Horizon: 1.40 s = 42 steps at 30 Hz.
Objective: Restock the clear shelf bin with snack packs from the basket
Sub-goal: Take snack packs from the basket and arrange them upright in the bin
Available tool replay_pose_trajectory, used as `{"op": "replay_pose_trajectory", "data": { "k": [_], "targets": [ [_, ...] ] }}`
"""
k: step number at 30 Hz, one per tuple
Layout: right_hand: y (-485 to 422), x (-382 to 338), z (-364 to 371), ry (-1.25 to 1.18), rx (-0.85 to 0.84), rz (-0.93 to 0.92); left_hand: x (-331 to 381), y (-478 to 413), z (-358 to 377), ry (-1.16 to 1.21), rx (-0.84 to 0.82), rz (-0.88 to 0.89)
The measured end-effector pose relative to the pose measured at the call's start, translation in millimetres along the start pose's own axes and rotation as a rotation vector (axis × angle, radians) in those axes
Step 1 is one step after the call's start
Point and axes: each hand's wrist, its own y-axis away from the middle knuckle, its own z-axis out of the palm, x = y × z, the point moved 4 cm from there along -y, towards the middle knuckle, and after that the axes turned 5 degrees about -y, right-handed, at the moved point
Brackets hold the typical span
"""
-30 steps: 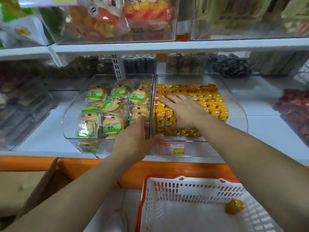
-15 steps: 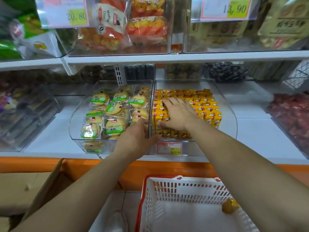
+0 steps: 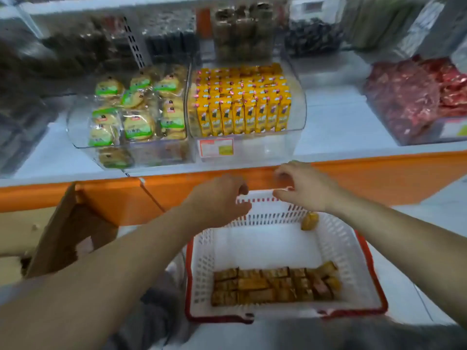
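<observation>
The clear shelf bin (image 3: 298, 102) stands on the white shelf, filled with upright rows of yellow snack packs (image 3: 242, 107). Below it the white basket (image 3: 202, 261) with a red rim holds a layer of yellow-brown snack packs (image 3: 275, 286) at its near end. One loose pack (image 3: 309, 221) lies at its far right. My left hand (image 3: 217, 198) and my right hand (image 3: 303, 188) hover at the basket's far rim, fingers loosely curled. I see nothing in either hand.
Left of the yellow packs, a second clear bin (image 3: 75, 122) holds green-labelled cakes. A bin of red-wrapped snacks (image 3: 417, 97) is on the right. An orange shelf front (image 3: 379, 178) runs across, and an open cardboard box (image 3: 63, 236) sits at lower left.
Both hands have left the clear bin and dropped down to the basket's far rim. The view has tilted down, showing the packs in the basket.
</observation>
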Motion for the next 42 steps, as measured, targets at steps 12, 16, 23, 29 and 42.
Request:
{"op": "replay_pose_trajectory", "data": {
  "k": [12, 16, 23, 29, 42],
  "targets": [
    [51, 161, 205, -0.100, -0.526, 0.458, -26, -32, 279, 0.205, -0.590, -0.198],
    [51, 175, 238, -0.193, -0.643, 0.497, -26, -47, 319, 0.250, -0.624, -0.195],
    [48, 172, 266, -0.100, -0.844, 0.463, -40, -63, 349, 0.181, -0.718, -0.220],
    [46, 170, 271, -0.102, -0.834, 0.424, -60, -57, 358, 0.225, -0.741, -0.197],
    [41, 172, 289, -0.179, -0.821, 0.454, -71, -69, 341, 0.496, -0.772, -0.148]
  ]
}}
